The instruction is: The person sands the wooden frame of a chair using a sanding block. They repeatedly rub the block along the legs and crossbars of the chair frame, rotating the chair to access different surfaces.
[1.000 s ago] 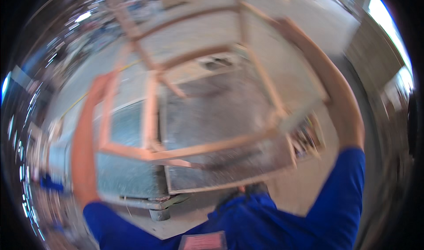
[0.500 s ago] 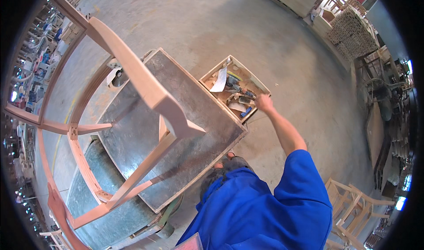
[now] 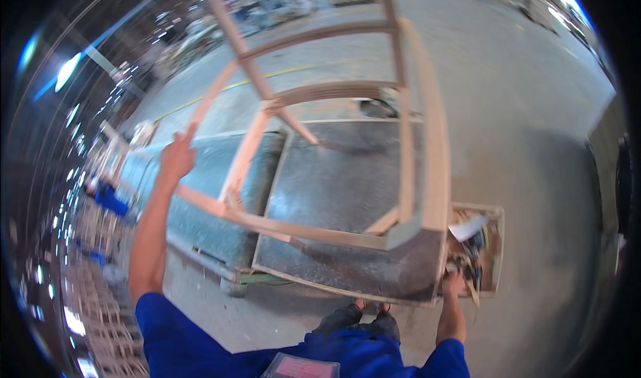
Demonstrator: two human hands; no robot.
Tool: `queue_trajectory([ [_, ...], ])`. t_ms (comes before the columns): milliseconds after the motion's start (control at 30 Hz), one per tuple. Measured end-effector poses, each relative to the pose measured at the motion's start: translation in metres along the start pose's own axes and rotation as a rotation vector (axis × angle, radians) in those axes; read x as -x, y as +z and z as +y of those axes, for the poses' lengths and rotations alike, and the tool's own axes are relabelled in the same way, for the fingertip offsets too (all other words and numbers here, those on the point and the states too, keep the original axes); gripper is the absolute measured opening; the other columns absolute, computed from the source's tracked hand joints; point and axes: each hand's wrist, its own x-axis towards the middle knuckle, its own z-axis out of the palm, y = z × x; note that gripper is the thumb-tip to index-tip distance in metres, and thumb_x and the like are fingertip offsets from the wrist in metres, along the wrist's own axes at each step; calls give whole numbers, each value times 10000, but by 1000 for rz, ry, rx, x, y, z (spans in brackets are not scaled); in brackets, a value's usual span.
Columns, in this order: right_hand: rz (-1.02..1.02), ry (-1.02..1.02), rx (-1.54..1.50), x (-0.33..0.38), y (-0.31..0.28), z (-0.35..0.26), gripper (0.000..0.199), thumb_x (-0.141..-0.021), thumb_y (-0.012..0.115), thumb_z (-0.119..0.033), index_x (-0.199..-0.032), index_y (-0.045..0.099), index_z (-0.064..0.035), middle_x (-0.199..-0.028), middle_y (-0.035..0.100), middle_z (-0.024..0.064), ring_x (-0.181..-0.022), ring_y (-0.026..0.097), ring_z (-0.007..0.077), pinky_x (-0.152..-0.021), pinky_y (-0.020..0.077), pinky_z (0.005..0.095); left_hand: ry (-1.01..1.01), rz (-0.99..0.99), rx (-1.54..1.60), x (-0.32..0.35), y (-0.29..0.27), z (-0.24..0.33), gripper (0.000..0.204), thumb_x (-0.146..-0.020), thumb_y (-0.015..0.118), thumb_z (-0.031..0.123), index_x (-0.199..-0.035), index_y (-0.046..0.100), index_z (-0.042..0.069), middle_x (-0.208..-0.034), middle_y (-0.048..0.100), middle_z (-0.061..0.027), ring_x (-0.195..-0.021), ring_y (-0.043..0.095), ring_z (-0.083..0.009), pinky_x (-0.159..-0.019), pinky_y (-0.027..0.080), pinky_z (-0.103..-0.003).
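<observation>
A bare wooden chair frame (image 3: 314, 234) lies tilted across a dark-topped worktable. My left hand (image 3: 177, 156) is closed around one of its slender wooden members at the left. On the right, an open wooden box (image 3: 499, 251) adjoins the table's side and holds hand tools, a white paper (image 3: 467, 228) and small pieces. My right hand (image 3: 454, 284) is at the box's near corner, beside the table edge. A pale, pointed strip (image 3: 473, 294) shows next to its fingers. Blur hides whether those fingers grip anything.
The dark tabletop (image 3: 334, 171) has a light wooden rim. A greenish, curved surface (image 3: 200, 211) adjoins it on the left. Beyond the frame sits a round dark-and-white object (image 3: 377, 108). Several chair frames (image 3: 100, 304) stand at the far left, near people in blue.
The view has swung left, bringing my left forearm fully into sight. My right hand has shifted along the box's near side toward the table. The left hand still holds the chair frame.
</observation>
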Motion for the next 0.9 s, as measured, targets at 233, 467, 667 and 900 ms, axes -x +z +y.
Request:
queue_trajectory([
  [233, 222, -80, -212, 24, -18, 10, 229, -919, 618, -163, -1097, 654, -23, -1060, 677, 202, -966, 646, 433, -800, 511, 534, 68, 374, 105, 104, -33, -9, 536, -901, 677, 218, -1411, 545, 120, -1333, 561, -235, -1090, 634, -423, -919, 509, -502],
  [467, -502, -527, -1390, 182, -78, -75, 125, -943, 640, -95, -1008, 635, 12, -799, 670, 87, -538, 623, 161, -495, 510, 288, 422, -139, 1362, 262, 0, 168, 516, -891, 759, 321, -1308, 634, 43, -1336, 638, -162, -1236, 621, -311, -1045, 487, -425],
  [667, -719, -1024, -1589, 270, -171, -287, 201, -1006, 615, -208, -952, 582, -17, -804, 669, 102, -555, 598, 144, -501, 488, 272, 322, -116, 1920, 267, -6, 179, 350, -988, 641, 240, -1258, 667, 19, -1406, 574, -221, -1207, 641, -328, -986, 521, -394],
  [900, -318, -1566, -1112, 327, -231, -433, 366, -933, 696, -160, -1263, 619, -21, -1125, 683, 160, -727, 688, 217, -628, 553, 311, 349, 848, 1387, 216, -12, 21, 292, -955, 553, 55, -1201, 676, -42, -1241, 655, -261, -1113, 676, -398, -932, 559, -477],
])
